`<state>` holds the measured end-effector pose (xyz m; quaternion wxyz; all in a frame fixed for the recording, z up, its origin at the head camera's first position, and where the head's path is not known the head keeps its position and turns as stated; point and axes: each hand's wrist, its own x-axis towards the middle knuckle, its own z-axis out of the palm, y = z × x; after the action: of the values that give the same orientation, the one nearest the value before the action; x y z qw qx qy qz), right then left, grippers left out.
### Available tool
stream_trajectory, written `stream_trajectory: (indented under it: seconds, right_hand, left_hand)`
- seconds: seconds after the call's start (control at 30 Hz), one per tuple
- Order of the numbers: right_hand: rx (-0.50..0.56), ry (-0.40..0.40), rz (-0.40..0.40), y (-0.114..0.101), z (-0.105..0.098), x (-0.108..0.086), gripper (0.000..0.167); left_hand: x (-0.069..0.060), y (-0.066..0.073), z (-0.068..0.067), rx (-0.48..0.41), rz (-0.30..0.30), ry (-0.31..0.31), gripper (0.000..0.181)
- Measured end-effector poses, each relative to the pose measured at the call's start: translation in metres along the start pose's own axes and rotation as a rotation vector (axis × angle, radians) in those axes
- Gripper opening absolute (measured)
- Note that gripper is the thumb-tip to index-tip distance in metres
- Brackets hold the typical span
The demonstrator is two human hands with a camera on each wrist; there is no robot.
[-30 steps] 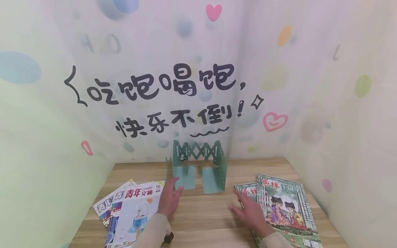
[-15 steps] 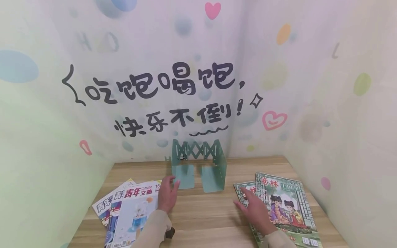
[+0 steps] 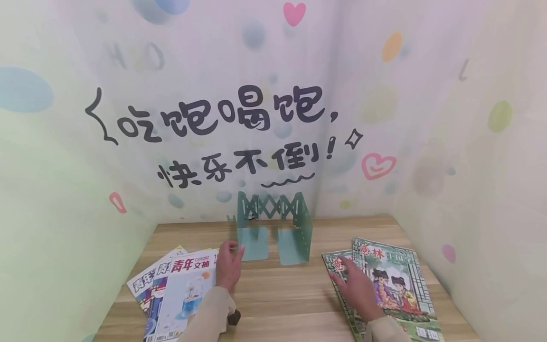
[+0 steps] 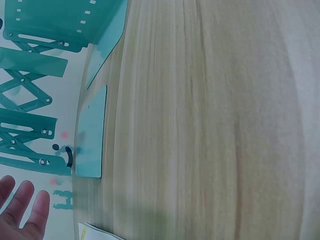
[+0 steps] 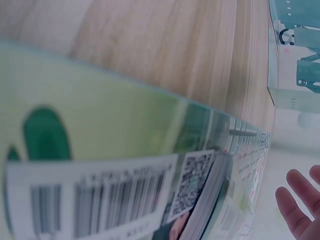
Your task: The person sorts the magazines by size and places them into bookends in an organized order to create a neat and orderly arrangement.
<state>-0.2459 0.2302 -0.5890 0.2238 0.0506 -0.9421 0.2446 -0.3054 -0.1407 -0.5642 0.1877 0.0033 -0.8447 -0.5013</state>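
Observation:
My left hand (image 3: pixel 228 267) hovers by the right edge of the left-hand magazines (image 3: pixel 188 289), fingers relaxed and holding nothing. In the left wrist view its fingers (image 4: pixel 36 212) are spread apart. My right hand (image 3: pixel 353 287) is over the right-hand magazines (image 3: pixel 399 285), which have green covers with two cartoon girls on the top one. Its fingers (image 5: pixel 292 210) look loose and hold nothing in the right wrist view. Between the hands, farther back, an extendable green bookend (image 3: pixel 295 247) stands upright with a lattice back and two side plates.
All of this lies on a wood-grain table (image 3: pixel 282 304). A patterned curtain wall (image 3: pixel 273 71) with large black lettering rises behind it, and similar pale walls close in both sides. A small dark object (image 3: pixel 233 318) shows at my left wrist.
My right hand has shifted right, farther over the green magazines. The left hand has moved slightly left onto the edge of the left magazines. Magazines and bookend stay where they were.

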Motion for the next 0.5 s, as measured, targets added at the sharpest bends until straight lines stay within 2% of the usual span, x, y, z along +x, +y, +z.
stream_trajectory:
  seconds: [0.3,0.5]
  right_hand:
    - [0.006,-0.018,0.109,0.008,-0.004,0.001,0.062]
    - [0.039,-0.049,0.173,0.012,-0.008,0.002,0.063]
  left_hand:
    - [0.006,0.004,-0.002,-0.016,-0.061,-0.009,0.05]
    - [0.01,0.005,-0.004,-0.038,-0.071,-0.016,0.056]
